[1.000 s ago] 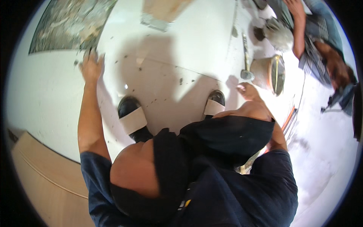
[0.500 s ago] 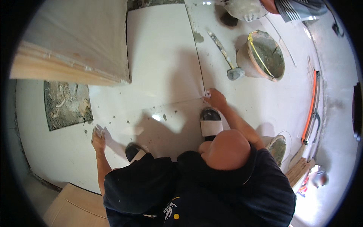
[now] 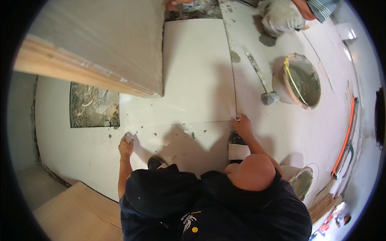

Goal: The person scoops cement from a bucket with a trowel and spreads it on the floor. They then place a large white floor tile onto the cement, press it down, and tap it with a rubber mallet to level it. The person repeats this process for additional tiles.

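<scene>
My right hand (image 3: 243, 126) is closed at the corner where the floor joints meet, its fingertips pinching a small white piece (image 3: 238, 117) too small to name. Beneath those fingers is the edge of a large white floor tile (image 3: 197, 72). My left hand (image 3: 126, 147) reaches low over the near tile, fingers curled around something whitish that I cannot make out. Crumbs of mortar (image 3: 193, 135) lie scattered between the hands. Just beyond my left hand is an untiled patch of rough mortar (image 3: 92, 106).
A mallet (image 3: 265, 86) lies beside a mortar bucket (image 3: 283, 86) on the right, with another bucket (image 3: 295, 176) nearer. A covered upright block (image 3: 108, 44) juts in at upper left. At the top, another person's hand (image 3: 173, 4) hovers by bare mortar; a filled bag (image 3: 281, 18) stands right.
The whole view has shifted, so the scene sits further right and lower. My left fingers have curled in more. My right hand stays at the joint. Another person's hand now shows at the top.
</scene>
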A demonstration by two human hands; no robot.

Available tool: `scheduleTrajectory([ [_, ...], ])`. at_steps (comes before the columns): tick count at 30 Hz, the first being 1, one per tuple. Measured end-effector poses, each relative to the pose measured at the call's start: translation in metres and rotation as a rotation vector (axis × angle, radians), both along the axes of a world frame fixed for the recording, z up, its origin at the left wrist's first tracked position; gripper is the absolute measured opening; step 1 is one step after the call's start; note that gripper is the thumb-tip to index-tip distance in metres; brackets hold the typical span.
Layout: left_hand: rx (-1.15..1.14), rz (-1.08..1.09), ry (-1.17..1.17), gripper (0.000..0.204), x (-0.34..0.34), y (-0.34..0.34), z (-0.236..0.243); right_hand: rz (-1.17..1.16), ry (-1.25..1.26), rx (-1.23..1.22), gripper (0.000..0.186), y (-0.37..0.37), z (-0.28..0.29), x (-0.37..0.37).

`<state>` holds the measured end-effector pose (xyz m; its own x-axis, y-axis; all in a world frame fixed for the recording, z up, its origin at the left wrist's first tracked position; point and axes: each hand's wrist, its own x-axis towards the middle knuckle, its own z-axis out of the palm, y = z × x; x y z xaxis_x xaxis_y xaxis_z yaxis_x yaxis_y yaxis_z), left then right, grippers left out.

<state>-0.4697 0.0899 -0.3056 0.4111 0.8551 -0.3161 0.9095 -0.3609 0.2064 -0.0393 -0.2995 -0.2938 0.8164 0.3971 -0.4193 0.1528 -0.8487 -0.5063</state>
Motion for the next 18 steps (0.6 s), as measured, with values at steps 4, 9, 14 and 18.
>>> scheduleTrajectory([
  [4,-0.014,0.080,-0.109,0.056,0.001,-0.005,-0.004,0.103,-0.026,0.001,0.044,-0.002,-0.003,0.012],
  [9,0.043,0.193,-0.165,0.053,0.008,-0.008,0.002,0.369,-0.053,-0.151,0.042,0.000,0.008,0.029],
  [14,0.098,0.283,-0.238,0.040,0.012,-0.003,0.005,0.628,-0.035,-0.370,0.040,-0.011,0.046,0.050],
  [18,0.265,0.280,-0.337,0.036,0.006,0.004,-0.009,0.656,-0.166,-0.605,0.040,-0.022,0.095,0.084],
])
